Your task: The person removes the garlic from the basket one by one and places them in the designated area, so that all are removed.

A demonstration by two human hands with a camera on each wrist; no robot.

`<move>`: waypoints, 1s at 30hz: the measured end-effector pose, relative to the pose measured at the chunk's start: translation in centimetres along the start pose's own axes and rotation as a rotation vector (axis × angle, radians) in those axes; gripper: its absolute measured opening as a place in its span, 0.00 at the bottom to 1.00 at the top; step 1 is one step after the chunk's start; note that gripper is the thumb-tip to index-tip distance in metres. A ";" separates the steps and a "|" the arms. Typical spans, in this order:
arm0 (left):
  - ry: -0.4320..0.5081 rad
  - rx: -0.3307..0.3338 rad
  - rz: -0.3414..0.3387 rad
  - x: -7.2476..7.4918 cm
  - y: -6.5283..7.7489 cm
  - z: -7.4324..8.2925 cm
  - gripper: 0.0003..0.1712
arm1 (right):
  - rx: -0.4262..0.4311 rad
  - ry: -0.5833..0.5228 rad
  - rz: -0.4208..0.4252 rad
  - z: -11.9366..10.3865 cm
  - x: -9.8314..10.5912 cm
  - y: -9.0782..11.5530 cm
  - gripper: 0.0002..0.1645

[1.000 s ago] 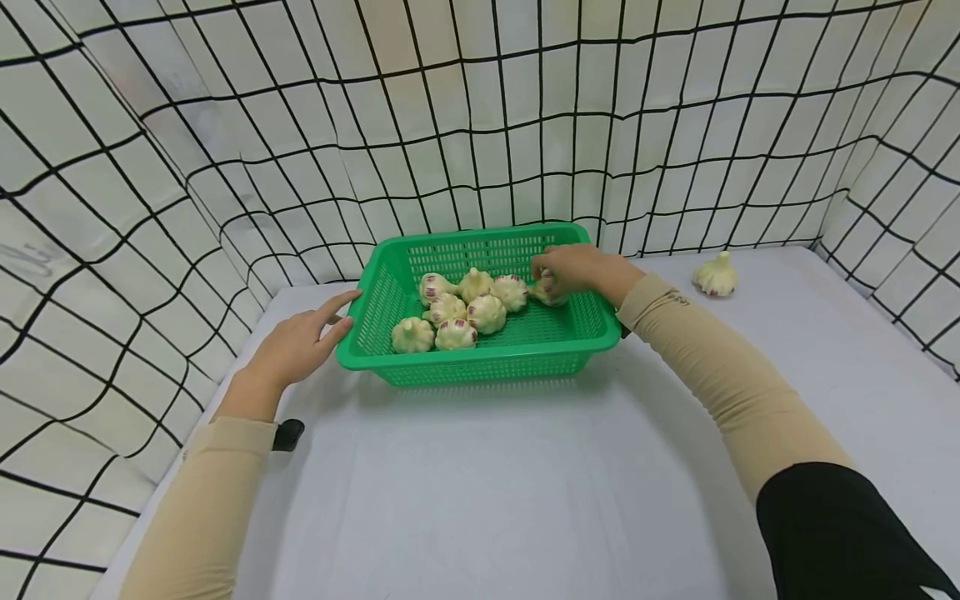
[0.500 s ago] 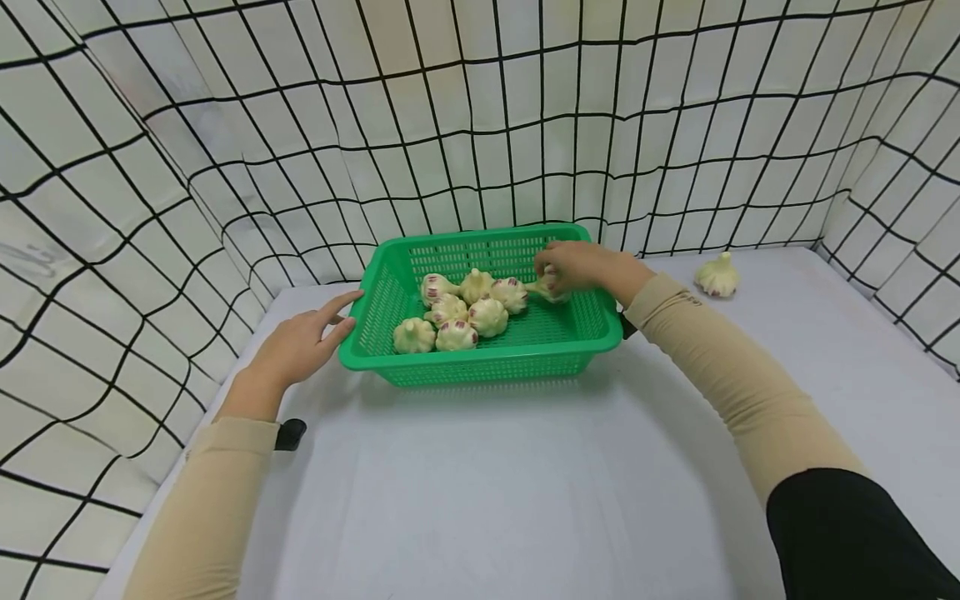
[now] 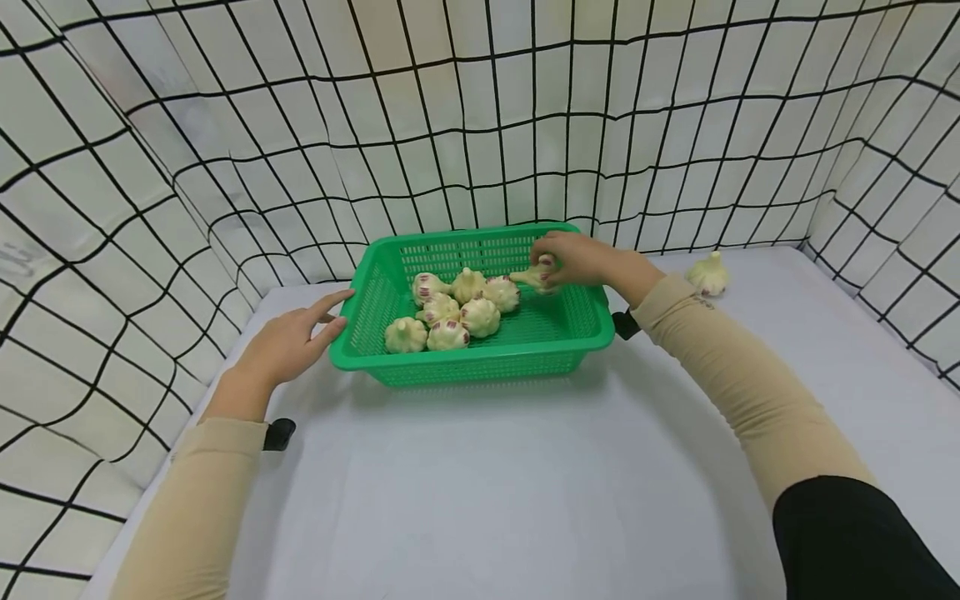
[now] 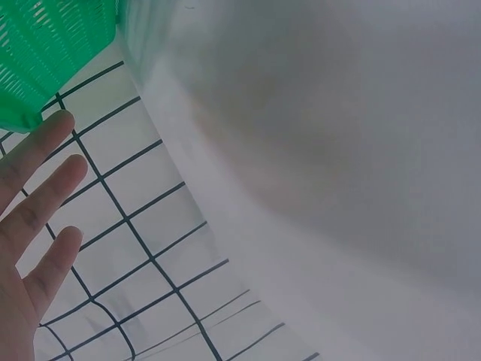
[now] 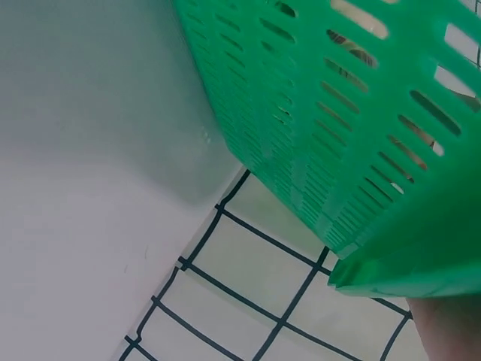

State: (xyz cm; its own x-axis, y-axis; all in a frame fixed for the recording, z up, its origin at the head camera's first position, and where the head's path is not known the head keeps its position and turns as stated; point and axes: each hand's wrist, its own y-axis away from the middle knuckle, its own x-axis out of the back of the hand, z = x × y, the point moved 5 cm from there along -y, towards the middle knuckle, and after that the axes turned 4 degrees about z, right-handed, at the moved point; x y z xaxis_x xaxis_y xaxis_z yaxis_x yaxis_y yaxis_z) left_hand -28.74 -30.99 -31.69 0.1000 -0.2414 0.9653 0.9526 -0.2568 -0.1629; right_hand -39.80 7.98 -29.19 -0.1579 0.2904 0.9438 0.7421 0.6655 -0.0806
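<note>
A green slotted plastic basket [image 3: 480, 357] stands on the white table, with several garlic bulbs [image 3: 480, 317] grouped in its left and middle part. Reaching over the right rim, my right hand [image 3: 573, 257] holds one garlic bulb [image 3: 537, 275] by its round end, stem pointing left. In the right wrist view the basket wall [image 5: 301, 113] hides most of that hand. My left hand [image 3: 288, 342] has its fingers extended at the basket's left rim. In the left wrist view its spread fingertips [image 4: 60, 124] are right by the green rim.
A lone garlic bulb [image 3: 708, 274] lies on the table at the back right, near the net. Black netting [image 3: 480, 133] over white walls encloses the table [image 3: 480, 483] at the back and both sides.
My right hand has lifted the garlic bulb slightly and tilted it, its stem now over the neighbouring bulb. The left hand stays at the rim. The view has shifted a little.
</note>
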 end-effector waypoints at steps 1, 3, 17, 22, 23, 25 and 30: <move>0.000 -0.002 -0.001 0.0 0.0 0.0 0.36 | 0.008 -0.011 0.008 0.0 0.0 0.1 0.20; 0.001 -0.005 -0.001 0.1 0.1 0.0 0.36 | 0.013 -0.030 0.023 0.0 0.0 0.3 0.20; -0.001 0.001 -0.001 0.0 0.1 -0.1 0.36 | 0.056 -0.124 0.153 -0.5 1.2 2.0 0.23; -0.004 0.003 0.004 0.0 0.2 -0.1 0.36 | 0.076 -0.151 0.181 -0.6 1.4 2.5 0.22; -0.003 0.005 0.004 0.1 0.2 -0.1 0.36 | 0.079 -0.155 0.189 -0.6 1.5 2.7 0.22; -0.002 0.007 0.003 0.0 0.2 -0.1 0.36 | 0.085 -0.165 0.209 -0.8 1.6 3.1 0.22; 0.002 0.012 -0.004 0.1 0.2 0.0 0.36 | 0.121 -0.186 0.263 -1.1 1.9 4.2 0.20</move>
State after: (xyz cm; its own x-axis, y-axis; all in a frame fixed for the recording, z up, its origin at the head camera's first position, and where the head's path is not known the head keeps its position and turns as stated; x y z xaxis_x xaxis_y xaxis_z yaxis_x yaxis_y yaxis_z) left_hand -28.56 -31.07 -31.67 0.0957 -0.2423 0.9655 0.9564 -0.2465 -0.1567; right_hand -36.28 10.52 -27.37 -0.0961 0.5759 0.8119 0.6921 0.6249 -0.3613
